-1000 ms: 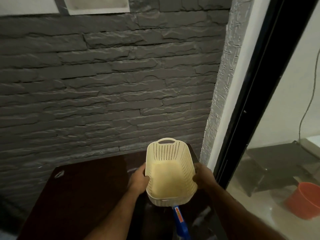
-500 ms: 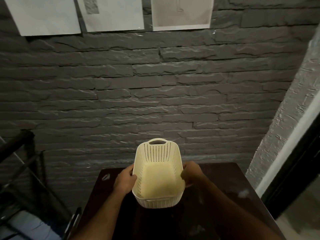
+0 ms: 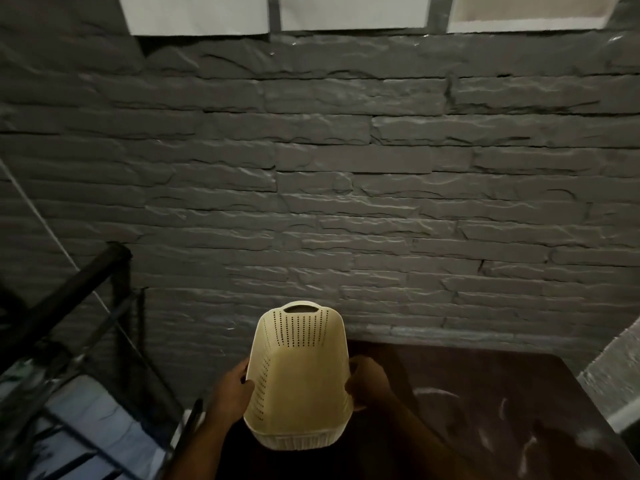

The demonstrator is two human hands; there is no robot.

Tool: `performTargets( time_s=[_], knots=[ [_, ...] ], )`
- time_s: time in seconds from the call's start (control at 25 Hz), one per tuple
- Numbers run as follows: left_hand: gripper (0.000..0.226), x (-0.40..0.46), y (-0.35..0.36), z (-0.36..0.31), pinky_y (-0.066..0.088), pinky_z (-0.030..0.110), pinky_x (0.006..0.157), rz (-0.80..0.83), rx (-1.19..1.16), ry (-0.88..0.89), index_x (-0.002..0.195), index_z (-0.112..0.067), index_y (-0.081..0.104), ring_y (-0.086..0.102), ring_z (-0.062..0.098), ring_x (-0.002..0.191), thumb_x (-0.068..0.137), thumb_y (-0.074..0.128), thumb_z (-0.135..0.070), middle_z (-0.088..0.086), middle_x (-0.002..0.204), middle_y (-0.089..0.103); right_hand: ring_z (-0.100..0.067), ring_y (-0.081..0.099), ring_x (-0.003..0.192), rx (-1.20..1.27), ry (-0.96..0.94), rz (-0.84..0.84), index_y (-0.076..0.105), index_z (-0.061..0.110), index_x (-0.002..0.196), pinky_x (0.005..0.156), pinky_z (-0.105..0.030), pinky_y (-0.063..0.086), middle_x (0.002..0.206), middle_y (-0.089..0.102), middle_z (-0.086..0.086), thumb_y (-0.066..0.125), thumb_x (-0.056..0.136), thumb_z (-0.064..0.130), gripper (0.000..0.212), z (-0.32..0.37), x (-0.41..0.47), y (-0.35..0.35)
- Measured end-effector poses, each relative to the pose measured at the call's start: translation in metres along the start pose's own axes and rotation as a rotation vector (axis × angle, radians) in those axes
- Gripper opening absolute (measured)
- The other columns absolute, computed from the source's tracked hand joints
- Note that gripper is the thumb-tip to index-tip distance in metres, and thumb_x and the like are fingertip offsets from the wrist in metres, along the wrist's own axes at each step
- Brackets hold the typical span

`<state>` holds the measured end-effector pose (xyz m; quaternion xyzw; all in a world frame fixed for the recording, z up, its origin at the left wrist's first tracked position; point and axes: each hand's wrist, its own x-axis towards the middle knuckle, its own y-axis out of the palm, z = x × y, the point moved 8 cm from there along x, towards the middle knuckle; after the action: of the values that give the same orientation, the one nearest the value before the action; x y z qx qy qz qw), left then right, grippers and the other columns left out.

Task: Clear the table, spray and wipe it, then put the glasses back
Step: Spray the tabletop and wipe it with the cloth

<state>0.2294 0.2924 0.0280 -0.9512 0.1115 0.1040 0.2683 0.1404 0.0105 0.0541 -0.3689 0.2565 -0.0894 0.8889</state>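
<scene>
One cream perforated basket (image 3: 298, 379) is held up over the left edge of the dark table (image 3: 485, 393) — nothing visible inside it. Two hands carry it: the left hand (image 3: 232, 393) grips its left wall, the right hand (image 3: 367, 379) curls round its right rim. Behind, a grey stone wall (image 3: 346, 185) bears three paper sheets (image 3: 353, 12); one black metal rack (image 3: 76, 341) stands to the left.

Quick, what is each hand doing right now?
Left hand: closed on the left side of the cream basket.
Right hand: closed on the basket's right side.
</scene>
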Motion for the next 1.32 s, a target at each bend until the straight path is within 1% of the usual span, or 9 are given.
performTargets(
  time_s=[0.2,0.28,0.56,0.72,0.96,1.08,1.12,1.24,1.32],
  knots=[
    [0.061,0.048,-0.002,0.066,0.049,0.048,0.097,0.017,-0.009,-0.021,0.124,-0.057,0.052,0.061,0.016,0.111,0.072,0.047,-0.024,-0.009,0.121,0.066,-0.012,0.067,0.082,0.0,0.026,-0.001,0.063,0.016,0.113,0.063,-0.024,0.058,0.105,0.067,0.0,0.058,0.087,0.004,0.029,0.01,0.025,0.031],
    [0.058,0.048,-0.005,0.056,0.049,0.047,0.097,0.029,-0.003,-0.025,0.129,-0.047,0.053,0.06,0.019,0.112,0.079,0.045,-0.018,-0.006,0.123,0.065,-0.013,0.067,0.088,-0.013,0.015,-0.014,0.064,0.018,0.113,0.073,-0.028,0.06,0.104,0.068,0.002,0.058,0.087,0.008,0.029,0.011,0.032,0.037],
    [0.064,0.05,-0.009,0.032,0.046,0.037,0.099,0.022,0.038,-0.021,0.134,-0.032,0.053,0.057,0.02,0.115,0.084,0.042,0.005,-0.006,0.126,0.06,-0.008,0.068,0.086,0.006,0.049,-0.01,0.066,0.021,0.109,0.079,-0.029,0.06,0.098,0.069,0.006,0.061,0.087,0.01,0.025,0.007,0.044,0.053],
    [0.065,0.074,-0.005,0.067,0.04,0.045,0.107,0.009,0.031,0.014,0.125,-0.052,0.051,0.053,0.022,0.123,0.069,0.041,-0.02,-0.004,0.133,0.058,-0.01,0.07,0.086,0.024,0.053,0.016,0.065,0.022,0.109,0.075,-0.029,0.061,0.101,0.07,0.004,0.061,0.089,0.011,0.024,0.01,0.043,0.052],
    [0.062,0.062,-0.006,0.042,0.039,0.044,0.106,-0.005,0.156,0.046,0.141,-0.034,0.045,0.051,0.025,0.125,0.079,0.046,-0.028,0.002,0.139,0.054,-0.013,0.07,0.091,0.046,0.024,0.022,0.064,0.019,0.119,0.081,-0.034,0.06,0.107,0.07,0.001,0.061,0.086,0.009,0.035,0.013,0.037,0.046],
    [0.057,0.058,-0.01,0.028,0.042,0.049,0.102,-0.126,0.309,0.024,0.142,-0.028,0.042,0.053,0.033,0.121,0.086,0.051,-0.029,0.008,0.138,0.054,-0.016,0.065,0.109,0.01,0.011,0.013,0.053,0.015,0.134,0.094,-0.027,0.053,0.124,0.064,-0.002,0.068,0.086,0.013,0.051,0.019,0.025,0.026],
    [0.053,0.054,-0.01,0.012,0.044,0.049,0.1,-0.199,0.333,0.057,0.139,-0.025,0.047,0.054,0.034,0.118,0.087,0.056,-0.024,0.01,0.135,0.056,-0.014,0.064,0.109,0.019,0.008,-0.006,0.05,0.013,0.138,0.092,-0.021,0.051,0.131,0.062,-0.004,0.067,0.088,0.016,0.053,0.019,0.019,0.015],
    [0.041,0.025,0.012,-0.062,0.05,0.045,0.091,-0.317,0.306,0.336,0.124,-0.011,0.062,0.059,0.031,0.11,0.083,0.067,-0.007,0.011,0.121,0.064,-0.001,0.06,0.076,0.016,-0.039,-0.05,0.051,0.011,0.137,0.068,-0.004,0.048,0.131,0.062,-0.009,0.06,0.094,0.014,0.044,0.015,0.003,-0.023],
    [0.036,0.0,0.045,-0.103,0.05,0.042,0.091,-0.283,0.261,0.473,0.119,-0.008,0.065,0.061,0.028,0.108,0.083,0.067,-0.002,0.008,0.116,0.066,-0.008,0.066,0.092,-0.033,-0.071,-0.085,0.057,0.017,0.132,0.084,-0.013,0.052,0.128,0.064,-0.006,0.067,0.088,0.017,0.045,0.006,-0.006,-0.055]
  ],
)
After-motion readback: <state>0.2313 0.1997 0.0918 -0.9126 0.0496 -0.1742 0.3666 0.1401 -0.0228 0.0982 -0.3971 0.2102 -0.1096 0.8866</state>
